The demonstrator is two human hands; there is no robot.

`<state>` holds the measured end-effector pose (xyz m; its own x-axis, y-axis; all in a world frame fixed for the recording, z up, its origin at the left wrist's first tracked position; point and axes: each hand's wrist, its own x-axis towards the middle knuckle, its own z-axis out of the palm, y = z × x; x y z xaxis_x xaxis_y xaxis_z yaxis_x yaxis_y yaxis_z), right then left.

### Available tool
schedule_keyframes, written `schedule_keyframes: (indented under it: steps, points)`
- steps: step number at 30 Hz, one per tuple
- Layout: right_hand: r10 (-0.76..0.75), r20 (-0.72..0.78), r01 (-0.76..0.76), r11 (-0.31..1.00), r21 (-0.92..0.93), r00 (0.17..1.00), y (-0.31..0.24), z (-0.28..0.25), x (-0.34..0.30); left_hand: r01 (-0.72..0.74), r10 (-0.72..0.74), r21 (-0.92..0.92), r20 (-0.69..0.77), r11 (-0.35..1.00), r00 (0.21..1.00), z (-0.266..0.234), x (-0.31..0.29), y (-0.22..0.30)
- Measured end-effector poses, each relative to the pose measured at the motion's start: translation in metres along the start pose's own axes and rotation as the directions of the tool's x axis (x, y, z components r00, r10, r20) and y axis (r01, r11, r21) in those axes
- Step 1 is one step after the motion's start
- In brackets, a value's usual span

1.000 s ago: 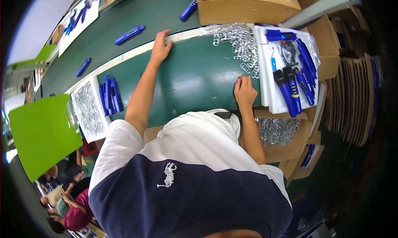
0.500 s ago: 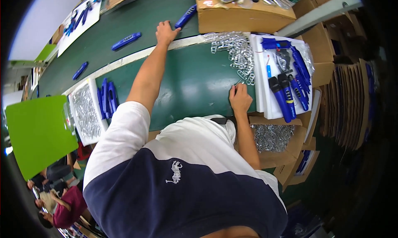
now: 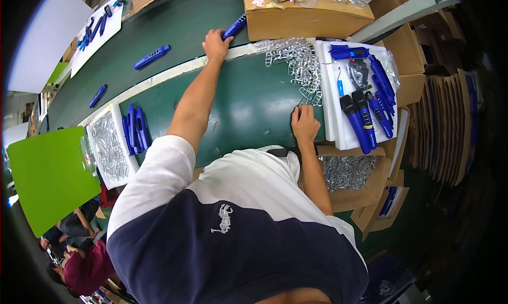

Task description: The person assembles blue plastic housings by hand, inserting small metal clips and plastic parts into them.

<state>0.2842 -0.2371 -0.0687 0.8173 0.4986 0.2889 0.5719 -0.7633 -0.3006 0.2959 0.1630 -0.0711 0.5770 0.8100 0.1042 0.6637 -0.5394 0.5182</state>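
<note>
At the far side of the bench my left hand point(image 3: 216, 45) reaches over the pale rail, its fingers closed round the near end of a blue microphone body point(image 3: 236, 25). Close to my torso, on the right, my right hand point(image 3: 305, 125) is pinched at the fingertips on a thin metal piece point(image 3: 301, 101). That piece lies by the lower end of a heap of silver wire clips point(image 3: 296, 60). Two more blue microphone bodies, one nearer point(image 3: 152, 57) and one farther left point(image 3: 98, 96), lie on the green strip beyond the rail.
A white foam tray point(image 3: 332, 129) at right carries blue microphones and parts. Below it sits a carton of metal clips point(image 3: 349, 172). Left are blue shells point(image 3: 135, 128) and a tray of metal pieces point(image 3: 108, 145). A cardboard box point(image 3: 312, 23) stands at the back; people sit lower left.
My left hand has shifted slightly right and closed further round the microphone body. The other two microphone bodies have slid a little left. My right hand stays almost in place.
</note>
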Motion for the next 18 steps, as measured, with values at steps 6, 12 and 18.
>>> schedule_keyframes:
  steps: [6, 12, 18]
  points:
    - [-0.003, -0.006, 0.003, 1.0, 0.012, 1.0, 0.001, 0.0, 0.0, -0.061, 0.061, 0.0, 0.034, 0.998, 0.998, 0.005, 0.0, -0.008]
    - [0.025, -0.045, -0.017, 0.984, 0.178, 0.999, 0.002, 0.004, -0.002, -0.185, 0.175, -0.077, -0.118, 0.98, 0.977, -0.023, -0.044, -0.059]
    - [0.13, -0.022, -0.118, 0.951, 0.285, 0.991, 0.01, 0.001, -0.007, -0.019, 0.067, 0.128, -0.378, 0.992, 0.923, -0.142, -0.168, -0.158]
